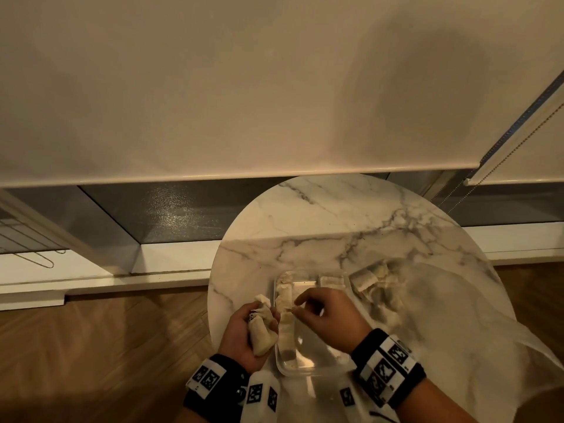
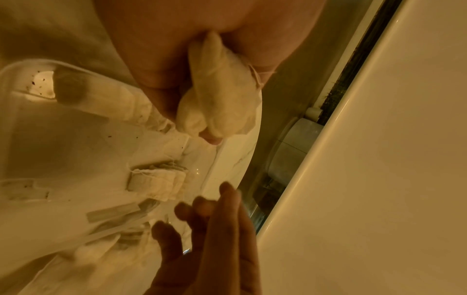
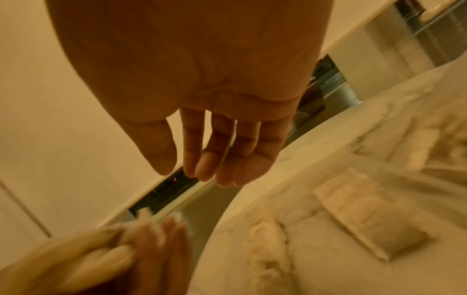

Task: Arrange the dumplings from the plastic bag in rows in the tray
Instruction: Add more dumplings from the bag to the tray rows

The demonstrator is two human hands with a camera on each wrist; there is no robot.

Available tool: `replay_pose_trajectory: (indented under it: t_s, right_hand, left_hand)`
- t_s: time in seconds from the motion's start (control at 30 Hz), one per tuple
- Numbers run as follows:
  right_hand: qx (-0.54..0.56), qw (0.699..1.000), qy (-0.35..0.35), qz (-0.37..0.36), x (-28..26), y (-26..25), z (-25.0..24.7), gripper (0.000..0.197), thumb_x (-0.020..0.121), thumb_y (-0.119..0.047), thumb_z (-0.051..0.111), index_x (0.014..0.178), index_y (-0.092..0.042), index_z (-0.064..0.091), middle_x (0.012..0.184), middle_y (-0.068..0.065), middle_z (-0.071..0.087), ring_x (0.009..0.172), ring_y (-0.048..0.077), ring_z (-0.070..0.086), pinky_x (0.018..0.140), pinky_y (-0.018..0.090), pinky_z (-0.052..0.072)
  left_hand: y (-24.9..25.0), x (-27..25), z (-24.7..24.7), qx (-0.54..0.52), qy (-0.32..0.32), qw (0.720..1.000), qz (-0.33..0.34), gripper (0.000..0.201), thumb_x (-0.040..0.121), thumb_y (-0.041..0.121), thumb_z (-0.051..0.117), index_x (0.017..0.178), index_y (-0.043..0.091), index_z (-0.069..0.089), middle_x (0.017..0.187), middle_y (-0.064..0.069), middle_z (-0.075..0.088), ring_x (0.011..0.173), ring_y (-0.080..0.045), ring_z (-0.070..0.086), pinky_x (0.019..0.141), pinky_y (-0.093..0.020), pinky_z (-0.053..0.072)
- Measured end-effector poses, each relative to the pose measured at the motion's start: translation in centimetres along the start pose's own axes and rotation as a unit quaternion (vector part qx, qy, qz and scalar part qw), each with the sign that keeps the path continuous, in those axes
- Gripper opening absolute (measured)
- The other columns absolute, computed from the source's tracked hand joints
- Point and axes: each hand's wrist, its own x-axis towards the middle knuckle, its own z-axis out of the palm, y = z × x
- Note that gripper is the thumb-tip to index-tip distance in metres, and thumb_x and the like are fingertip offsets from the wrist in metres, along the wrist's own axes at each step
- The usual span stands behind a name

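A clear plastic tray (image 1: 305,372) sits on a round marble table (image 1: 335,215). Several pale dumplings (image 1: 285,319) lie in a row along its left side, and one dumpling (image 1: 331,282) lies at its far right corner. My left hand (image 1: 241,328) hovers at the tray's left edge and grips a bunch of dumplings (image 1: 262,329), seen close up (image 2: 220,103) in the left wrist view. My right hand (image 1: 308,303) hangs over the tray with relaxed fingers (image 3: 209,159) and holds nothing. To the tray's right, a clear plastic bag (image 1: 442,315) holds more dumplings (image 1: 372,279).
The bag spreads over the table's right half and hangs past its edge. Behind the table are a white roller blind (image 1: 244,87) and a low window sill (image 1: 91,282). Wooden floor (image 1: 91,346) lies to the left.
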Motion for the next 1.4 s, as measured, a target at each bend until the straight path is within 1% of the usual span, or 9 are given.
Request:
replay_pose_trajectory:
  t_s: [0.1, 0.2, 0.43, 0.63, 0.87, 1.0, 1.1, 1.23, 1.4]
  right_hand:
    - [0.016, 1.0, -0.011, -0.016, -0.9, -1.5, 1.5, 0.039, 0.078, -0.067, 0.062, 0.093, -0.032, 0.071, 0.074, -0.01, 0.066, 0.07, 0.004, 0.061, 0.064, 0.023, 0.053]
    - [0.0, 1.0, -0.004, -0.019, -1.1, -1.8, 2.3, 0.035, 0.075, -0.064, 0.066, 0.091, -0.032, 0.066, 0.077, -0.01, 0.063, 0.071, 0.004, 0.059, 0.066, 0.027, 0.053]
    - [-0.009, 1.0, -0.017, -0.021, -1.1, -2.5, 3.9, 0.043, 0.064, -0.066, 0.069, 0.082, -0.027, 0.065, 0.073, -0.009, 0.062, 0.068, 0.005, 0.058, 0.065, 0.03, 0.053]
    - [0.015, 0.994, -0.098, -0.052, -1.4, -3.4, 3.6, 0.046, 0.065, -0.055, 0.078, 0.104, -0.032, 0.067, 0.085, -0.014, 0.061, 0.072, 0.005, 0.058, 0.068, 0.021, 0.051]
    - [0.006, 0.987, -0.102, -0.126, -1.5, -2.9, 3.7, 0.015, 0.085, -0.036, 0.069, 0.095, -0.027, 0.074, 0.089, -0.01, 0.063, 0.079, 0.006, 0.058, 0.074, 0.024, 0.051]
    - [0.13, 0.989, -0.061, -0.046, -1.7, -2.8, 3.4, 0.01, 0.084, -0.032, 0.072, 0.085, -0.022, 0.073, 0.088, -0.006, 0.068, 0.086, 0.009, 0.064, 0.074, 0.026, 0.056]
    - [0.394, 0.916, -0.035, 0.07, -1.5, -3.2, 2.4, 0.011, 0.089, -0.003, 0.065, 0.08, -0.007, 0.069, 0.093, 0.014, 0.073, 0.085, 0.023, 0.069, 0.074, 0.034, 0.058]
    - [0.638, 0.741, -0.037, 0.206, -0.8, -2.6, 1.5, 0.013, 0.091, 0.002, 0.048, 0.088, -0.006, 0.057, 0.09, 0.018, 0.064, 0.076, 0.027, 0.067, 0.062, 0.037, 0.058]
    - [0.683, 0.688, -0.047, 0.238, 0.1, -1.2, 1.3, 0.028, 0.091, -0.003, 0.048, 0.115, -0.008, 0.062, 0.108, 0.021, 0.065, 0.086, 0.033, 0.065, 0.066, 0.035, 0.056]
  left_hand:
    - [-0.5, 0.2, 0.4, 0.006, -0.024, 1.0, -0.005, 0.019, 0.084, 0.024, 0.062, 0.083, 0.005, 0.064, 0.07, 0.001, 0.056, 0.066, -0.01, 0.055, 0.075, -0.019, 0.047]
    - [-0.9, 0.1, 0.5, -0.033, -0.053, 0.998, -0.018, 0.013, 0.085, 0.023, 0.059, 0.078, 0.016, 0.051, 0.062, 0.01, 0.045, 0.056, -0.003, 0.047, 0.081, -0.012, 0.029]
    - [-1.3, -0.1, 0.7, 0.074, -0.031, 0.996, 0.035, 0.031, 0.091, 0.034, 0.057, 0.102, 0.006, 0.064, 0.096, -0.013, 0.06, 0.09, -0.027, 0.062, 0.089, -0.038, 0.05]
    - [-1.1, -0.8, 0.8, 0.102, -0.028, 0.994, 0.034, 0.037, 0.093, 0.041, 0.055, 0.079, 0.009, 0.066, 0.075, -0.009, 0.06, 0.067, -0.025, 0.063, 0.069, -0.035, 0.054]
    - [-0.7, -0.7, 0.6, 0.079, -0.026, 0.995, 0.059, 0.028, 0.088, 0.035, 0.058, 0.094, 0.008, 0.064, 0.084, -0.009, 0.06, 0.077, -0.023, 0.061, 0.08, -0.034, 0.047]
    - [-0.6, -0.8, 0.5, 0.089, -0.021, 0.993, 0.07, 0.036, 0.093, 0.032, 0.051, 0.09, 0.001, 0.069, 0.087, -0.018, 0.069, 0.077, -0.031, 0.069, 0.08, -0.041, 0.055]
    - [-0.6, -0.7, 0.3, 0.072, 0.003, 0.994, 0.076, 0.039, 0.096, 0.03, 0.05, 0.102, -0.004, 0.069, 0.095, -0.025, 0.072, 0.077, -0.034, 0.073, 0.086, -0.044, 0.051]
    - [-0.7, -0.9, 0.5, 0.039, 0.003, 0.995, 0.087, 0.031, 0.099, 0.024, 0.046, 0.091, 0.0, 0.065, 0.074, -0.017, 0.071, 0.061, -0.027, 0.071, 0.058, -0.035, 0.06]
    - [-0.9, -1.8, 1.2, 0.031, -0.004, 0.997, 0.074, 0.028, 0.099, 0.021, 0.046, 0.084, 0.003, 0.061, 0.063, -0.012, 0.068, 0.048, -0.021, 0.066, 0.048, -0.029, 0.057]
